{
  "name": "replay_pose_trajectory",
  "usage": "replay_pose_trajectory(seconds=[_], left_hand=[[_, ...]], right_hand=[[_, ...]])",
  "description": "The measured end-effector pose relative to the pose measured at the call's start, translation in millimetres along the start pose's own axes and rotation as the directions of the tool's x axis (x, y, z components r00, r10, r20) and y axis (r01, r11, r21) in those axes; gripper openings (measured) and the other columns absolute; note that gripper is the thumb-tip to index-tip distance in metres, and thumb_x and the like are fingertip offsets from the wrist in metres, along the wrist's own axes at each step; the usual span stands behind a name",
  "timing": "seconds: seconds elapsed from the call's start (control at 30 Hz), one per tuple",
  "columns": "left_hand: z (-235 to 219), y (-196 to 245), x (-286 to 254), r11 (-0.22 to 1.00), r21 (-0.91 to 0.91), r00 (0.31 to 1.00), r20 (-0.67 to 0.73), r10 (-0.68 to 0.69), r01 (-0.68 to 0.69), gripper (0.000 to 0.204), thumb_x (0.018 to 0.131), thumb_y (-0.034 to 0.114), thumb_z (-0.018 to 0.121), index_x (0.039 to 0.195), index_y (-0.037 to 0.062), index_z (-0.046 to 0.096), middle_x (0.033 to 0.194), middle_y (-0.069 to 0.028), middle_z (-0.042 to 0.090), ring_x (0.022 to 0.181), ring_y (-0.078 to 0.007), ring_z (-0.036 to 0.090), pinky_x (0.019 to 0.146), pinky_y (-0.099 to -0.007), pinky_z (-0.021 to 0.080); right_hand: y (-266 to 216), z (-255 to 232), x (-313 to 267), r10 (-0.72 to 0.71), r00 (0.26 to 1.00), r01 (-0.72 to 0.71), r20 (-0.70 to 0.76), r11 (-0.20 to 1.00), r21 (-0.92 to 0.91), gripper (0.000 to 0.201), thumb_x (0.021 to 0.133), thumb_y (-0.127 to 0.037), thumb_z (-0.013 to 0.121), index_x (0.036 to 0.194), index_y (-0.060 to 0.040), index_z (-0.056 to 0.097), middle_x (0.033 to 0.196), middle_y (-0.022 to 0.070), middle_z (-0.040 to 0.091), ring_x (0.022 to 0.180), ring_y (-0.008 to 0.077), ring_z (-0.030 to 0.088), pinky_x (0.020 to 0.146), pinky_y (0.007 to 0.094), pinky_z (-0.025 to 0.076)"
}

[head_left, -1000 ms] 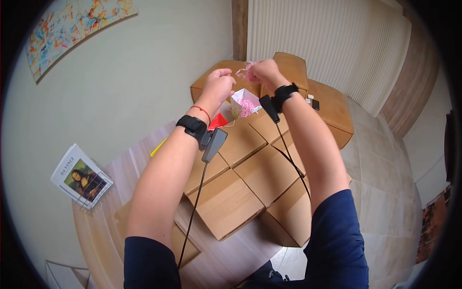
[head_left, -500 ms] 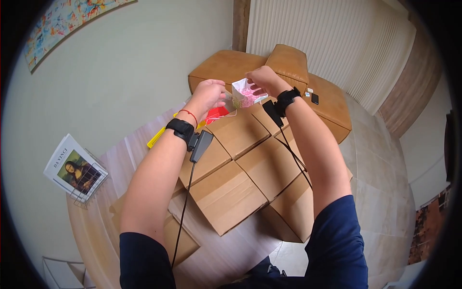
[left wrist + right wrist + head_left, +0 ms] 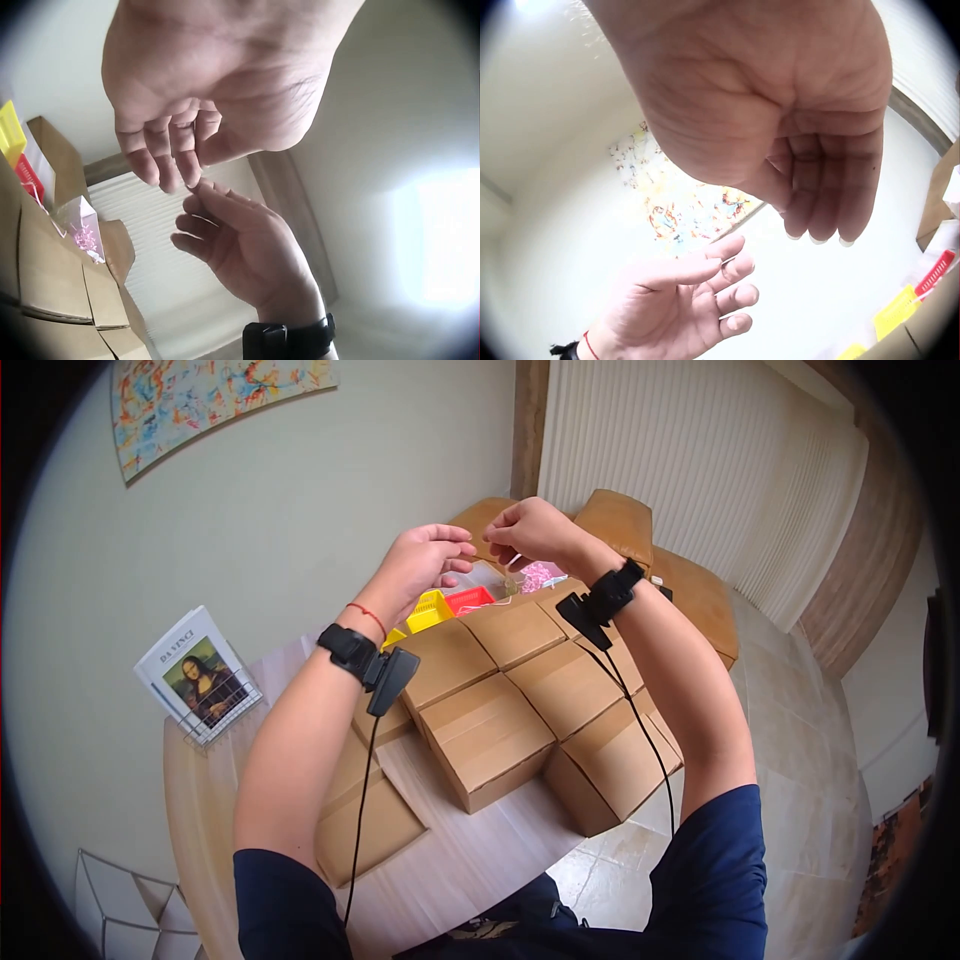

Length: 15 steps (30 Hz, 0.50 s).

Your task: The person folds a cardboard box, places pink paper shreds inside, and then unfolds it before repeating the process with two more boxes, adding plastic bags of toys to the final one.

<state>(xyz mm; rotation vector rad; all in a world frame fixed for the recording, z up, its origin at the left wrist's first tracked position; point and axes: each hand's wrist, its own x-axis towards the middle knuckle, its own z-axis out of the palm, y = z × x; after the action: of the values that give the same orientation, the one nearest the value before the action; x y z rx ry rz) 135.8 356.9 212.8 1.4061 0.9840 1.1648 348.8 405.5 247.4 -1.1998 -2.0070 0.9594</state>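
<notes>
Both hands are raised over the far end of the cardboard boxes, their fingertips close together. My left hand has loosely bent fingers, and nothing shows in it. Facing it, my right hand has relaxed, slightly bent fingers, with no object visible between them. In the left wrist view, the right hand's index fingertip overlaps the left hand's fingertips. Beneath and beyond the hands, pink paper shred lies in a white box. A yellow basket and a red basket sit below the left hand.
A Da Vinci book stands in a wire holder at the left of the wooden table. Flat cardboard lies near the front edge. Brown leather seats stand behind the boxes. Black cables hang from both wrists.
The right hand released the pink shred, which it held a second ago, near the white box. Both hands then drew closer together, and the view shifted.
</notes>
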Motion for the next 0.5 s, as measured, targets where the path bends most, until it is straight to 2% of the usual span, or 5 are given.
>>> replay_pose_trajectory(seconds=[0.2,0.33,0.37,0.43,0.5], left_hand=[[-36.7,6.7,-77.9,0.992,0.124,0.995,-0.097,-0.012,0.024,0.025,0.107,0.018,0.058,0.125,0.0023,0.064,0.110,-0.0050,0.071,0.086,-0.0089,0.065,0.075,-0.0244,0.053],[-60.2,-13.3,-137.7,0.966,0.253,0.989,-0.145,-0.020,0.057,0.024,0.108,0.022,0.059,0.121,0.0035,0.067,0.104,-0.0021,0.072,0.081,-0.0059,0.063,0.071,-0.0218,0.051],[-65.6,-22.1,-154.4,0.955,0.290,0.987,-0.157,-0.022,0.067,0.024,0.107,0.022,0.060,0.119,0.0021,0.068,0.102,-0.0032,0.073,0.081,-0.0080,0.064,0.071,-0.0241,0.052],[-79.1,-42.7,-188.8,0.926,0.368,0.984,-0.178,-0.022,0.087,0.024,0.105,0.021,0.064,0.114,-0.0008,0.069,0.096,-0.0056,0.074,0.080,-0.0122,0.067,0.073,-0.0285,0.054],[-91.5,-71.6,-231.0,0.726,0.688,0.975,-0.175,0.140,0.019,0.025,0.103,0.022,0.066,0.107,-0.0020,0.069,0.094,-0.0111,0.075,0.081,-0.0185,0.070,0.075,-0.0336,0.056]], right_hand=[[-34.1,30.7,-58.3,-0.020,1.000,0.020,0.015,1.000,0.020,0.025,0.099,-0.022,0.069,0.100,0.0028,0.076,0.083,0.0087,0.074,0.073,0.0162,0.072,0.066,0.0306,0.062],[-42.5,84.3,-91.2,-0.142,0.990,0.143,-0.020,0.983,0.119,0.027,0.098,-0.023,0.068,0.095,0.0026,0.075,0.078,0.0065,0.074,0.068,0.0123,0.070,0.061,0.0278,0.057],[-40.5,101.9,-97.3,-0.165,0.986,0.164,-0.006,0.976,0.141,0.027,0.097,-0.023,0.068,0.093,0.0021,0.075,0.076,0.0070,0.074,0.068,0.0126,0.070,0.061,0.0302,0.056],[-40.9,138.4,-119.5,-0.260,0.965,0.253,0.027,0.955,0.152,0.028,0.096,-0.023,0.069,0.089,0.0036,0.074,0.072,0.0116,0.073,0.067,0.0176,0.070,0.064,0.0360,0.057],[-29.4,179.3,-138.4,-0.324,0.944,0.320,0.060,0.945,0.070,0.028,0.095,-0.021,0.069,0.087,0.0053,0.074,0.074,0.0191,0.073,0.068,0.0298,0.072,0.069,0.0427,0.057]])
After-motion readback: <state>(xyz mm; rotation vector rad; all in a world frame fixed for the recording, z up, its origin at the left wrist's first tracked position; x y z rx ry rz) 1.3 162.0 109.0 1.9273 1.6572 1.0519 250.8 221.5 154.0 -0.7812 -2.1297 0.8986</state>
